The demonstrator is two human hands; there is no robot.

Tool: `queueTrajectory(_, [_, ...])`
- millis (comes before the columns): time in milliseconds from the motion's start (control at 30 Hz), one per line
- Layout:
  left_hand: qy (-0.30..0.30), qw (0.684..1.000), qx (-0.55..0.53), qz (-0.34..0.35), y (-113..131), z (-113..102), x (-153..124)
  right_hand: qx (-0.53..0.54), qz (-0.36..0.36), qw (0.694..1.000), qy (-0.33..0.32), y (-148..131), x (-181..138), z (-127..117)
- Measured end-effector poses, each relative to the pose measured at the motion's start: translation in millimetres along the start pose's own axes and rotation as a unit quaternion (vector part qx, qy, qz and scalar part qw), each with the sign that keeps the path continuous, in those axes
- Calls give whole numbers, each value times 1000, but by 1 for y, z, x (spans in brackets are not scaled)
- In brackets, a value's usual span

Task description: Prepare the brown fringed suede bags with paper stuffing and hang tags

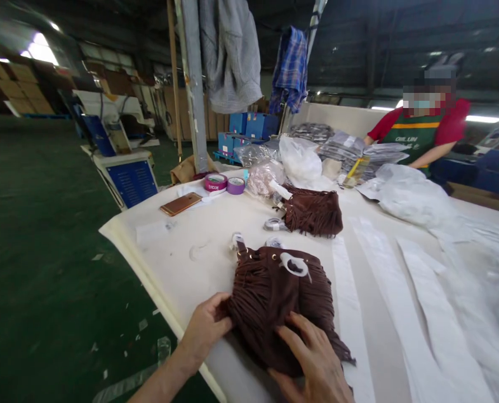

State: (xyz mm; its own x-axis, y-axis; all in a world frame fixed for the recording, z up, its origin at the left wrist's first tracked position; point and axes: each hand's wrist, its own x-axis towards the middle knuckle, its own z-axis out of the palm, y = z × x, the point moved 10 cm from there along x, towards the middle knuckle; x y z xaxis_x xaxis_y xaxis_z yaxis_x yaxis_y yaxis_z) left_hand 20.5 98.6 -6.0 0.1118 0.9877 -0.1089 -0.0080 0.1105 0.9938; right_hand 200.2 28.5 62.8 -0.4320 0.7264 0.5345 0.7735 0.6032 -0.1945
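A brown fringed bag (274, 291) lies flat on the white table (182, 263) near its front edge, with a white wrapped ring near its top. My left hand (203, 330) grips the bag's left edge, thumb on the fringe. My right hand (316, 361) lies flat on the bag's lower right part, fingers spread and pressing it down. A second brown fringed bag (312, 211) lies further back on the table.
Tape rolls (216, 182), a phone (180, 204), clear plastic bags (409, 193) and stacks of packed goods (350, 148) sit at the back. White paper strips (425, 313) lie on the right. A person in a green apron (417, 134) works across the table. Green floor lies left.
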Motion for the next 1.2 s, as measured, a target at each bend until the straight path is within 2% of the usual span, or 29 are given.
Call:
queueTrajectory(67, [10,995,-87,-45,-3,10,5,22,19,1000,-12,9,-3,4])
queueTrajectory(133, [9,993,-101,-55,1,18,8,50,37,997,-42,17,-6,11])
queueTrajectory(300, [-73,991,-84,-78,9,31,14,98,75,988,-97,28,-11,18])
queueTrajectory(467, [-116,992,-7,-46,18,31,24,120,101,982,-110,29,-12,20])
queueTrajectory(600, [-133,987,87,25,30,32,26,128,128,977,-108,31,-11,20])
queueTrajectory(667, [-104,980,145,88,38,27,21,131,137,976,-103,33,-11,20])
queueTrajectory(733, [-50,966,197,163,45,20,10,128,140,977,-103,33,-13,21])
queueTrajectory(867, [54,918,264,293,43,15,-17,96,126,982,-100,31,-19,26])
queueTrajectory(1033, [161,868,309,354,44,6,-33,60,79,993,-61,22,-23,27])
queueTrajectory(1100, [151,860,330,359,49,8,-34,57,64,995,-48,20,-24,26])
queueTrajectory(1200, [102,839,374,382,56,17,-37,55,65,996,-28,18,-25,24])
